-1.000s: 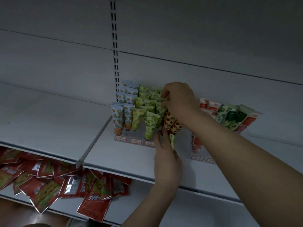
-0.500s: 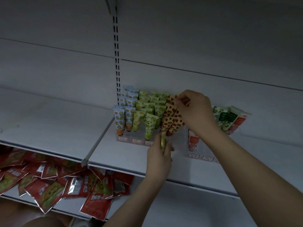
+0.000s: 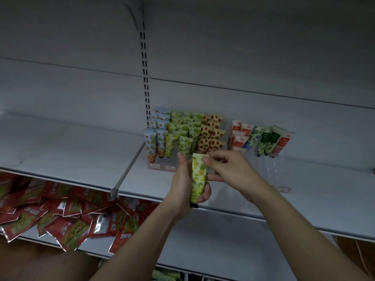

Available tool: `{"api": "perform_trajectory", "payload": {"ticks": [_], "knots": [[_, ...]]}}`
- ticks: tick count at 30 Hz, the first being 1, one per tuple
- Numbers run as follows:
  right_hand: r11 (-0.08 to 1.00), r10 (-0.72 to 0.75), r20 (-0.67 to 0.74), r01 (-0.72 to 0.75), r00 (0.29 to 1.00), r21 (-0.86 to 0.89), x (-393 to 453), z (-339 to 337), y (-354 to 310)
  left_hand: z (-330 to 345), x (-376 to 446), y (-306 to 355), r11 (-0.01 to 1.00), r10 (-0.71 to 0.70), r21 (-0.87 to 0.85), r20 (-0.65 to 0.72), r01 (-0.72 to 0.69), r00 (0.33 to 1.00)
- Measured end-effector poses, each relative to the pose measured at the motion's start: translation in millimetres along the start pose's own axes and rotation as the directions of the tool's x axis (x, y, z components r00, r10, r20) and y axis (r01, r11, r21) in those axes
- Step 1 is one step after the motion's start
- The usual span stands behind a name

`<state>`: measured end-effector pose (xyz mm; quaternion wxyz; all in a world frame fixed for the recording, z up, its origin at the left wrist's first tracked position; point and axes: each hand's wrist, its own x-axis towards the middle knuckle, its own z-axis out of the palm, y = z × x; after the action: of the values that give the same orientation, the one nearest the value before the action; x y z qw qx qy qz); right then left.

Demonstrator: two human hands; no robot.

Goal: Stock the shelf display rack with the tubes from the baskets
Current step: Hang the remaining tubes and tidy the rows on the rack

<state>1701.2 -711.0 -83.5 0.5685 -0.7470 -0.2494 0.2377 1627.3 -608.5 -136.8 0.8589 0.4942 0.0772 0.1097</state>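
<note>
The tube (image 3: 197,177) is held upright, cap down, gripped by the left hand (image 3: 183,186). Its top is pinched by the right hand (image 3: 229,171). Its cap is partly hidden.

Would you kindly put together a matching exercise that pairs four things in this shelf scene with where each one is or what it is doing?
Things:
1. yellow-green tube
2. right hand
3. strawberry-print tubes
4. red packets

Places or states:
A. piled loosely on the lower shelf at left
B. standing in the display rack, right of the green tubes
C. held upright in the left hand's grip, cap downward, in front of the rack
D. pinching the top edge of the held tube

Pairs: 1-C, 2-D, 3-B, 4-A
</note>
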Motion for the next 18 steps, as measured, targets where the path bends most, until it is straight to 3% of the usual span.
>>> {"api": "perform_trajectory", "payload": {"ticks": [4,7,10,15,18], "knots": [[0.999,0.016,-0.049,-0.018,0.999,-0.041,-4.8,-2.3,2.3,1.8,-5.5,-1.7,0.999,-0.031,0.026,0.031,0.03,0.999],[0.986,-0.009,-0.147,-0.016,0.989,-0.163,-5.6,-7.5,1.8,-5.0,-6.1,-5.1,0.98,-0.046,0.192,-0.026,0.05,0.999],[0.994,0.005,-0.205,-0.027,0.979,-0.101,-3.7,-11.1,-0.2,-15.1,-11.8,-6.4,0.95,-0.042,0.306,-0.083,0.066,0.996],[0.997,0.07,-0.127,-0.073,0.99,-0.022,3.1,-4.9,-2.9,-31.7,-14.1,-3.3,0.938,0.005,0.345,-0.065,0.018,0.998],[0.993,0.058,-0.033,-0.061,0.998,-0.105,9.1,2.2,-7.0,-44.5,-12.4,-2.1,0.915,0.03,0.402,-0.076,0.003,0.997]]}}
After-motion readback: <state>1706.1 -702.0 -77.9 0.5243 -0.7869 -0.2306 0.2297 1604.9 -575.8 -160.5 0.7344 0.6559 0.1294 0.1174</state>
